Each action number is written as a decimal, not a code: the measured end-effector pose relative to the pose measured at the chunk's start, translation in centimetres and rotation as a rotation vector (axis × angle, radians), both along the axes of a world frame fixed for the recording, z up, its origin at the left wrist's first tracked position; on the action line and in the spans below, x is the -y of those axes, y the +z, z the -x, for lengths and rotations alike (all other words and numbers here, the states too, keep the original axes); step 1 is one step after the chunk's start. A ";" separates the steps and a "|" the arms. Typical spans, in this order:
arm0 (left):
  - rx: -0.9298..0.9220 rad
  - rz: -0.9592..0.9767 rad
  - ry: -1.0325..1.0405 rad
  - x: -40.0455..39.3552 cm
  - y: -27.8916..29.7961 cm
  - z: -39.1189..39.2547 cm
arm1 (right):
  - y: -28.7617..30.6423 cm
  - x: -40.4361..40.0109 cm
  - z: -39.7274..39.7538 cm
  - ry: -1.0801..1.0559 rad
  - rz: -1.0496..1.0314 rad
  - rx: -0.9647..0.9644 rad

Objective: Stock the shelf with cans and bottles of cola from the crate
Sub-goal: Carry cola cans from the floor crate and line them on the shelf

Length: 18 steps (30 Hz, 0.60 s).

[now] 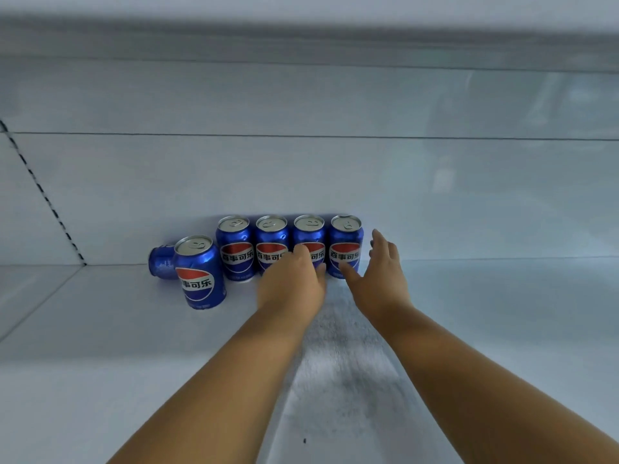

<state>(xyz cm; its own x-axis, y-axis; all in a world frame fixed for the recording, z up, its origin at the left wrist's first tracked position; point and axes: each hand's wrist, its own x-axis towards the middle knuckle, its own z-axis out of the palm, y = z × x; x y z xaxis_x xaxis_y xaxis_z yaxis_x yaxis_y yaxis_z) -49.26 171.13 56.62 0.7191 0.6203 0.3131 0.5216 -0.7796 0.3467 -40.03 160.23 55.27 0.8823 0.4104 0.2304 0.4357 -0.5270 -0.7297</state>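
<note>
Several blue cola cans stand upright in a row against the back wall of the white shelf (100,329). The rightmost can (346,244) is next to my right hand (378,276), which is open with fingers spread, thumb in front of the can. My left hand (291,283) lies in front of the second can from the right (310,236), fingers curled against it; no grasp is visible. One more upright can (200,272) stands forward at the left. Behind it a can (161,261) lies on its side. No crate or bottle is in view.
The shelf's back wall (301,175) rises behind the cans. A side panel with a dashed slot strip (43,192) closes the left end. The shelf floor stretches bare to the right of the row, and the shelf above (301,41) hangs overhead.
</note>
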 end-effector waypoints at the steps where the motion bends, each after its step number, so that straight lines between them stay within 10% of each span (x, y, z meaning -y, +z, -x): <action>1: 0.057 -0.001 -0.029 0.7 0.1 0.5 | 0.1 0.4 0.6 -0.006 -0.020 0.010; 18: 0.258 0.106 -0.451 18.5 4.3 2.0 | 4.3 19.5 6.2 -0.204 -0.148 0.150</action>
